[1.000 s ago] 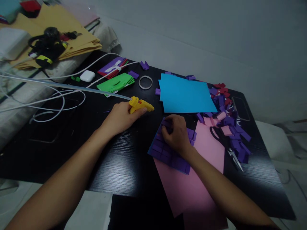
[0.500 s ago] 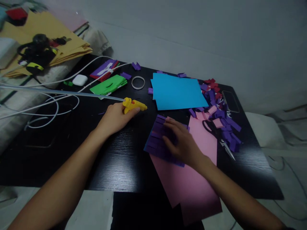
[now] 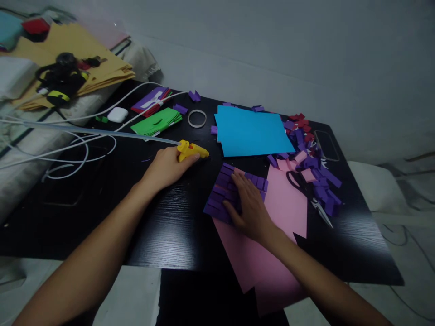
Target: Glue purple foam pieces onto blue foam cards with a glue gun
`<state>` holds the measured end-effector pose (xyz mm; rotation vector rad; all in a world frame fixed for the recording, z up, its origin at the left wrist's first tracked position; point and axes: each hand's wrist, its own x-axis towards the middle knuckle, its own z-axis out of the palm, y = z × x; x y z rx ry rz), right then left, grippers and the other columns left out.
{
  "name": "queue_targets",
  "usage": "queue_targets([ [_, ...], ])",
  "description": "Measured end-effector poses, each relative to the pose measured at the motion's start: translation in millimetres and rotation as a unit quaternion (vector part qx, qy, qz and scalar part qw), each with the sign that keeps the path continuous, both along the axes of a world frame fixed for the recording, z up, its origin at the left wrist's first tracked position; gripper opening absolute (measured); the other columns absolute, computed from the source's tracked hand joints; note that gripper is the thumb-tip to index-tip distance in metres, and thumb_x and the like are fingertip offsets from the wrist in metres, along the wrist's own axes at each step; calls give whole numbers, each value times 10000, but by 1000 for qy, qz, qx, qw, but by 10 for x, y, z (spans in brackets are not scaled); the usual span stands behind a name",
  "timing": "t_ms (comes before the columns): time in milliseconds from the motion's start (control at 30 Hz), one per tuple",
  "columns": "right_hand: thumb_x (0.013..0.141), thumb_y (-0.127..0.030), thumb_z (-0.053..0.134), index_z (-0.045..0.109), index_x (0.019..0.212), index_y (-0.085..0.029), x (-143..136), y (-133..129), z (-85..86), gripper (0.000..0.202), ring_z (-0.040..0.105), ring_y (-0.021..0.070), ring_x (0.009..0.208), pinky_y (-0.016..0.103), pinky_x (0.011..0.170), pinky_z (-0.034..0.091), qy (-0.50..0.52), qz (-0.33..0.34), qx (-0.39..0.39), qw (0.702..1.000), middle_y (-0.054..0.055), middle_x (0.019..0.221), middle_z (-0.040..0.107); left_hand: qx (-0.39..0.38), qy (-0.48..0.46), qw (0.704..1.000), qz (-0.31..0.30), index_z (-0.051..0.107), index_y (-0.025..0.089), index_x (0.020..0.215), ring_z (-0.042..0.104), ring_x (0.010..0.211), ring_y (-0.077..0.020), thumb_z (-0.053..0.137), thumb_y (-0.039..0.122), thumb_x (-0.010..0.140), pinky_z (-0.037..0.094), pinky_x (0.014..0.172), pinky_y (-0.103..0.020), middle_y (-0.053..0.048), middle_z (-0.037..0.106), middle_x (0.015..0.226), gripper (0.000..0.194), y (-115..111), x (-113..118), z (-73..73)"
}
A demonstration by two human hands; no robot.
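My left hand [image 3: 168, 167] is wrapped round a yellow glue gun [image 3: 193, 151], which points right and has a long clear glue stick running out of its back. My right hand [image 3: 249, 206] rests with its fingers apart on a sheet covered in rows of purple paper strips [image 3: 217, 199]. Part of that sheet is hidden under the palm. Beneath it lie pink sheets [image 3: 288, 203] that hang over the front edge of the black table [image 3: 170, 235]. Blue sheets [image 3: 253, 131] lie just behind the purple-covered sheet.
Scissors [image 3: 319, 208] lie right of the pink sheets, beside heaped purple, pink and red scraps [image 3: 321, 181]. A phone [image 3: 326, 145] is at the right edge. A tape ring [image 3: 197, 118], green paper [image 3: 156, 122], a white case [image 3: 117, 114] and white cables [image 3: 84, 156] lie left.
My right hand has shifted slightly left and down, showing more purple strips at the sheet's upper right. My left hand still holds the glue gun in nearly the same place.
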<state>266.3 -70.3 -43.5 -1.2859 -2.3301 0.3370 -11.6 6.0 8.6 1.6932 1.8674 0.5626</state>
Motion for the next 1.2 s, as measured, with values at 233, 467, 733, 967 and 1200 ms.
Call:
queue_targets([
  [233, 1067, -358, 543, 450, 1623, -183, -1, -12, -32, 591, 360, 383, 1618, 676, 1254, 395, -49, 1, -2, 999, 222, 1729, 382, -1, -4, 1000, -2, 782, 210, 935, 708, 837, -309, 594, 709, 881, 508, 725, -386, -120, 775, 909, 536, -2, -2, -17],
  [467, 1068, -411, 566, 421, 1660, -181, 36, -7, 88, 651, 310, 366, 1642, 636, 1288, 358, -59, 7, -2, 998, 197, 1756, 340, 3, 2, 1000, 6, 797, 195, 947, 737, 887, -322, 614, 663, 900, 546, 775, -389, -118, 794, 925, 505, -11, 7, -6],
  [733, 1091, -514, 506, -63, 1751, -171, -131, -70, 66, 936, 163, 360, 1683, 661, 1328, 260, -103, 25, -11, 994, 202, 1799, 207, 9, -2, 1000, -5, 805, 167, 961, 730, 887, -305, 625, 640, 910, 561, 823, -393, -124, 797, 925, 508, -16, 11, 8],
  [967, 1113, -546, 430, -33, 1754, -172, -144, -47, -36, 874, 182, 334, 1681, 636, 1339, 238, -126, 35, -28, 991, 193, 1793, 226, 9, -1, 1000, -8, 809, 171, 977, 725, 868, -307, 615, 657, 907, 545, 803, -390, -117, 794, 918, 528, -17, 8, 1],
  [1200, 1108, -583, 405, 54, 1755, -140, -162, -44, -49, 859, 182, 338, 1681, 640, 1336, 230, -130, 32, -36, 990, 210, 1787, 234, 9, 15, 1000, -3, 810, 180, 987, 746, 881, -319, 626, 651, 916, 570, 793, -400, -124, 805, 939, 511, -6, 6, -32],
])
